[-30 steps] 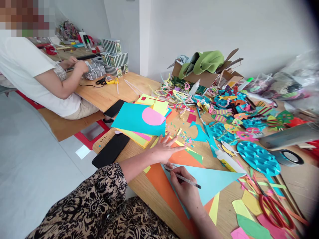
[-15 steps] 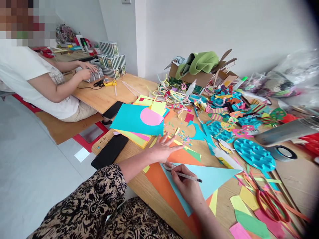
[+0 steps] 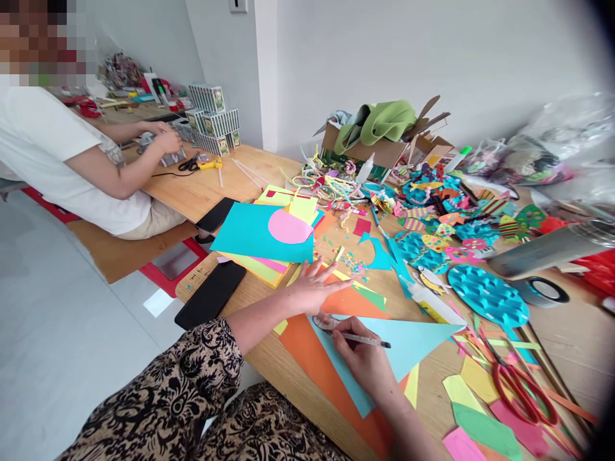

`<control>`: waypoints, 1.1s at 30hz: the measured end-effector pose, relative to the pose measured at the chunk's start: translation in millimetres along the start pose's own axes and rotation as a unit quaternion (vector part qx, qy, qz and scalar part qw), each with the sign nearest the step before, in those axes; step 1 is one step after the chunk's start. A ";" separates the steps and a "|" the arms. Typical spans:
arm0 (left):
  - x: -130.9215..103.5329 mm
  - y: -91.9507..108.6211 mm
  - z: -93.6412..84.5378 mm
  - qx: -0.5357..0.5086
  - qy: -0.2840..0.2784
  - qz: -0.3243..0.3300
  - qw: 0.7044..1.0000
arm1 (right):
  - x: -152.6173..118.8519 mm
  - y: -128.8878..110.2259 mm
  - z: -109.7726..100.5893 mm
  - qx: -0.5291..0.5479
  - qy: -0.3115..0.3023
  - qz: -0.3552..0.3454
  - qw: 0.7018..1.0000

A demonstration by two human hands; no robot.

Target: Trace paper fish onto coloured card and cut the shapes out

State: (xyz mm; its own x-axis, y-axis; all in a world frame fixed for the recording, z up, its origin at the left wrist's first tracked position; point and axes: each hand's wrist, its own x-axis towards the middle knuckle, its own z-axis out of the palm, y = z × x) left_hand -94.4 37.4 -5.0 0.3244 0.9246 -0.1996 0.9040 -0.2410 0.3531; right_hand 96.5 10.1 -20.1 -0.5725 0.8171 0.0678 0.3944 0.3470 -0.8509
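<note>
My right hand is closed round a slim pen, its tip end over the left corner of a light blue paper triangle. A small whitish shape lies under the fingers there, partly hidden. My left hand lies flat with fingers spread, at the top left edge of the triangle and over orange paper. Beneath the triangle is a larger orange sheet with yellow pieces showing at its sides.
Red-handled scissors and paper cutouts lie at right, near a glue bottle and tape roll. A black phone is at left. Stacked teal paper and paper fish lie beyond. Another person's hands work at far left.
The other person's hands have come closer together. My view has shifted very slightly. My own hands and the pen look almost unchanged.
</note>
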 end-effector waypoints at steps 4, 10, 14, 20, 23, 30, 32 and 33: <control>-0.9 1.2 -1.8 0.002 -0.002 0.000 1.000 | -0.6 -0.4 -2.6 -0.013 -0.004 -0.005 1.000; -2.2 2.5 -3.3 0.004 -0.004 -0.002 1.000 | 0.3 -1.4 -5.5 -0.034 0.003 -0.020 0.999; -3.5 4.3 -5.9 0.002 -0.009 -0.002 1.000 | 3.4 -2.3 -8.2 -0.040 0.016 -0.080 0.996; -5.6 6.1 -7.4 0.003 -0.005 -0.005 1.000 | 4.3 -0.1 -10.0 -0.020 0.003 -0.058 0.998; -6.8 6.1 -2.8 0.012 0.024 0.001 1.000 | 4.1 1.2 -10.5 -0.033 0.006 -0.053 0.998; -14.1 12.4 5.0 0.055 0.098 0.007 0.994 | 5.7 2.0 -11.4 -0.043 -0.002 -0.041 0.998; -17.2 16.1 4.1 0.065 0.105 0.008 0.992 | 6.1 2.7 -11.3 -0.042 0.003 -0.042 0.998; -19.1 18.4 3.6 0.070 0.111 0.009 0.991 | 6.2 2.9 -11.3 -0.041 0.006 -0.043 0.998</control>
State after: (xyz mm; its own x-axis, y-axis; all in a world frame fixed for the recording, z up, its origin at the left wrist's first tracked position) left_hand -83.0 14.3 2.1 0.2851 0.9584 0.0165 0.9336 -0.2815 0.2216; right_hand 102.2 21.4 -16.4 -0.5975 0.7886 0.1452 0.4026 0.4516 -0.7962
